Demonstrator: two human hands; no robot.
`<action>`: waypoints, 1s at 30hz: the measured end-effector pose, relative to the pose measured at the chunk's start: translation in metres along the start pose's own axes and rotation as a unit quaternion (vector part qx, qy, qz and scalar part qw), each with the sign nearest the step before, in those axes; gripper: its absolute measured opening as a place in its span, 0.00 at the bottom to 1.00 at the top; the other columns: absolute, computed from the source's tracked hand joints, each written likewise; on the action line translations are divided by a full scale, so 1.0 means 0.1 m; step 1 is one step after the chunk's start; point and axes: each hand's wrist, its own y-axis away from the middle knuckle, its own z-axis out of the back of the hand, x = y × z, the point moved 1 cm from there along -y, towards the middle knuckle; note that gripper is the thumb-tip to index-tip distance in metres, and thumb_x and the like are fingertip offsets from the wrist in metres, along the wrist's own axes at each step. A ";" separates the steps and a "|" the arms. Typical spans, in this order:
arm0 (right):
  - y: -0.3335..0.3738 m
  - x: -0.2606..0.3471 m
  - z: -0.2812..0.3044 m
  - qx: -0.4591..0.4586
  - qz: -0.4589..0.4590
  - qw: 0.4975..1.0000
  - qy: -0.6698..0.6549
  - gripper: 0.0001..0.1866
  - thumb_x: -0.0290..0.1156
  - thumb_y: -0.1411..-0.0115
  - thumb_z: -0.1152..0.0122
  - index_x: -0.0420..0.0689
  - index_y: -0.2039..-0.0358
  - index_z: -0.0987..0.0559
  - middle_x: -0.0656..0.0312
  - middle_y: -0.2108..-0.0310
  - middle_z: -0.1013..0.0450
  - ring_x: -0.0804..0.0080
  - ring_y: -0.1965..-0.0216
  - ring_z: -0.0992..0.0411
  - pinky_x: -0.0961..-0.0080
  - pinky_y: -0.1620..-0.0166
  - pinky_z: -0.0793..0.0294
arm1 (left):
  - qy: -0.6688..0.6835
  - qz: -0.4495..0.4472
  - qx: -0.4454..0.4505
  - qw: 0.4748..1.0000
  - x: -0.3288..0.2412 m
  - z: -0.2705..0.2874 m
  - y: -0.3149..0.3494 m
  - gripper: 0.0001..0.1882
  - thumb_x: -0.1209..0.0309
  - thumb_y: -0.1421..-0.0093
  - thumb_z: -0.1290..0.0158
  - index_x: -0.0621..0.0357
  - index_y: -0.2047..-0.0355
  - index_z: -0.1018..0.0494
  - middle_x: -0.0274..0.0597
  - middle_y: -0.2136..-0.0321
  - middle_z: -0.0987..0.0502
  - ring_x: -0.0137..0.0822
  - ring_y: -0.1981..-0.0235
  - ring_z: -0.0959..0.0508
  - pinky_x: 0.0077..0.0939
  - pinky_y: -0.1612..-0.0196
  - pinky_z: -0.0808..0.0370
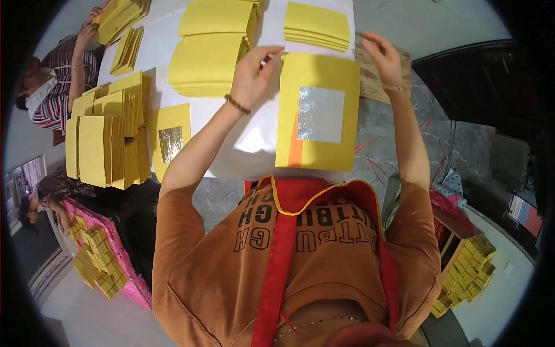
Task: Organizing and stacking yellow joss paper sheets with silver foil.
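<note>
A yellow paper sheet [289,110] lies flat before me, with a shiny silver square [326,115] in its middle. An orange strip [295,147] runs from the square down to the lower edge. My left hand [254,80], a beaded bracelet at its wrist, hovers by the sheet's upper left corner. Its thumb and fingers are apart, and whether a fingertip touches the paper I cannot tell. Beyond the sheet's upper right corner is my right hand [384,58], its fingers loosely bent and apart, with nothing in it.
Stacks of yellow paper [208,61] and a smaller stack [316,26] stand farther back on the white table [248,136]. Bundled yellow pieces [110,133] crowd the left, beside another sheet [156,124] with a silver patch. A person in stripes [55,87] handles yellow pieces there.
</note>
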 end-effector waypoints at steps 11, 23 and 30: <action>1.67 0.01 -0.24 -0.014 -0.058 0.998 0.008 0.28 0.43 0.38 0.59 0.45 0.40 0.47 0.60 0.39 0.51 0.68 0.38 0.53 0.70 0.40 0.51 | 0.127 0.112 0.012 0.986 0.24 -0.20 0.99 0.25 0.60 0.35 0.65 0.59 0.40 0.48 0.51 0.45 0.41 0.38 0.45 0.37 0.29 0.45 0.40; 1.88 -0.01 -0.45 -0.040 -0.144 0.976 -0.158 0.29 0.44 0.34 0.70 0.44 0.38 0.57 0.61 0.36 0.60 0.67 0.36 0.58 0.71 0.37 0.57 | 0.117 0.097 0.026 0.988 0.25 -0.37 1.05 0.37 0.46 0.39 0.65 0.63 0.40 0.54 0.52 0.40 0.52 0.45 0.38 0.53 0.33 0.38 0.55; 1.98 0.39 -0.25 0.078 0.077 0.987 0.114 0.23 0.45 0.41 0.61 0.45 0.53 0.28 0.59 0.49 0.34 0.57 0.39 0.49 0.63 0.40 0.55 | -0.237 -0.249 0.155 0.926 -0.28 -0.09 1.24 0.27 0.61 0.51 0.43 0.54 0.51 0.33 0.43 0.54 0.34 0.41 0.57 0.35 0.34 0.56 0.39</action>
